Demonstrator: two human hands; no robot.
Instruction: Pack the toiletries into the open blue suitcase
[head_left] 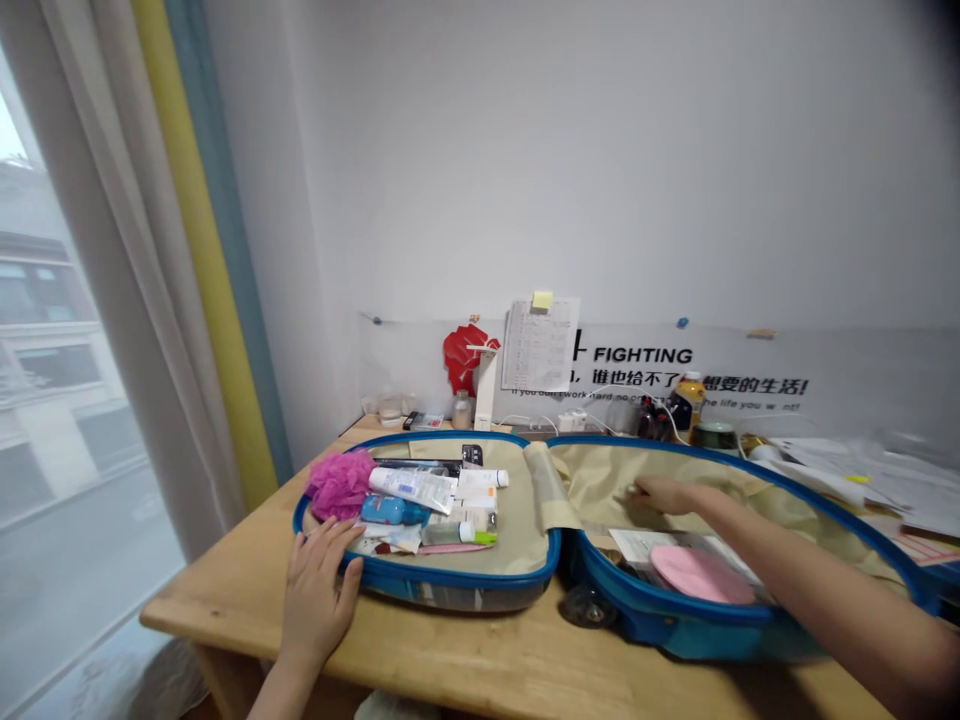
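While the blue suitcase (480,582) is lying open: both halves are resting flat on the wooden table (465,660), across the lower centre and lower right of the frame.
Left hand (316,590): lying released, fingers spread, touching the near left rim of the case's left half, lower left; grasping nothing.
Right hand (664,493): reaching into the right half, palm down and fingers stretched flat on the beige lining (600,475); closing on nothing.
Left half contents: pink bath puff (339,483), white tube (411,487) and blue bottle (390,511) are crowding together just above the left hand.
Right half contents: pink round pad (701,574) is lying below the right forearm, on white paper.
Behind the case: small bottles, cables and an orange-capped bottle (688,398) are standing along the wall.
Far right: loose papers (885,475) are covering the table.
Left edge: curtain (187,250) is hanging beside the window.
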